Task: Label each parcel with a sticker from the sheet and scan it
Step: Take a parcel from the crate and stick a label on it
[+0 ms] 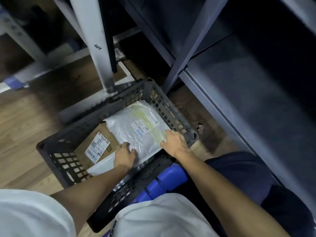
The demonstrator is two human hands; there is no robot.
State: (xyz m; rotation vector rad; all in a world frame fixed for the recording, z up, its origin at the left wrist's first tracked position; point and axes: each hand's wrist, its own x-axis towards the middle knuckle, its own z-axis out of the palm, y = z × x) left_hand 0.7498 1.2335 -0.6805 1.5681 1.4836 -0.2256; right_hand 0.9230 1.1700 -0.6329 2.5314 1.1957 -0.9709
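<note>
Nearest: white sleeves point(25, 214) and two bare forearms reaching down into a dark slatted plastic crate point(68, 161) on the wooden floor point(22, 120). Blue plastic thing point(164, 182) just behind the crate's near wall, partly hidden by it and by the right forearm; cannot tell what it is.

Left hand point(124, 157) on the near edge of a white plastic-wrapped parcel point(130, 132), fingers curled over that edge, gripping it. Right hand point(175, 141) at the parcel's near right corner, fingers bent over the corner and pressing on the yellowish tape there, close to the crate's right wall. Both grips narrow, closed on the parcel.

Parcel itself tilted, filling the right half of the crate, far corner up against the far wall. Printed label with barcodes point(145, 125) on its top, just beyond the right hand.

Left of the left hand, lower in the crate: brown cardboard box point(102, 134) with a white shipping label point(97, 147) bearing handwritten marks. Under the left wrist, a second white bag point(100, 165), mostly covered by the arm.

Beyond the crate: a pale metal post point(95, 48) of a rack standing on the floor, touching the crate's far left side. To the right and beyond the right hand, grey shelving point(222, 93), dark inside.
</note>
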